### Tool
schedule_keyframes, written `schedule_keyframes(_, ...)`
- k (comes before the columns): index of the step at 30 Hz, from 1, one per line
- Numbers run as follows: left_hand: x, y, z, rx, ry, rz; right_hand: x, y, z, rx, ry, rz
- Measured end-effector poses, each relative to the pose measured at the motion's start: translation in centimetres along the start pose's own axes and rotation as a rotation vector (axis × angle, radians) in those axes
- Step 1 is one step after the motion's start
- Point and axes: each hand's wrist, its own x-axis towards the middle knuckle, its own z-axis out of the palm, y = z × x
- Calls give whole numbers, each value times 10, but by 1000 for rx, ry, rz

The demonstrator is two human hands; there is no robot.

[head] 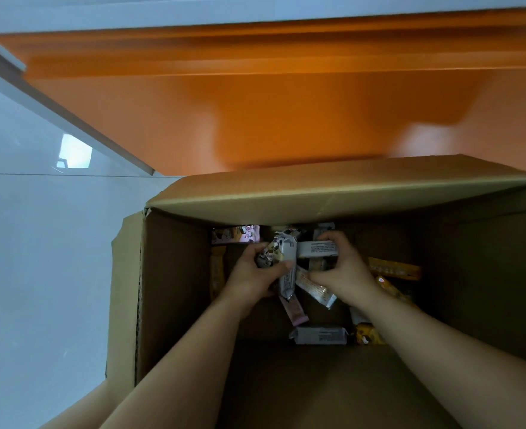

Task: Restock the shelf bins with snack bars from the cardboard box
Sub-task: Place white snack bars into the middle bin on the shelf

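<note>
Bars fill both hands inside the cardboard box (175, 289). The left hand (252, 277) curls round a bunch of white snack bars (286, 258), long axes toward its wrist. The right hand (348, 274), just beside, appears to pinch a white bar (317, 248) lying crosswise beyond its knuckles.

Bare forearms (187, 360) end in a bare left hand (249, 281) and right hand (347, 275).

— What lies beyond the grip of the left hand (251, 275)?
— A broad orange panel (286, 119), smooth, with a soft sheen.
— And out to the left of that grip?
— Pale glossy floor (38, 274), a grey-white strip (69, 117) running slantwise, and a bright reflected patch of light (74, 151)
</note>
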Motion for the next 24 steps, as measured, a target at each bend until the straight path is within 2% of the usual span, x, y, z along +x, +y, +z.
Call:
schedule_keyframes(11,-93,32,4,93,62,199,-70,-53,-31,-110,70,-175)
schedule_keyframes(17,-169,62,-3,73,-22,337,-126,-98,-53,-115,93,-266)
schedule_keyframes(24,-246,96,-11,106,74,661,-202,-173,-92,-132,100,-491)
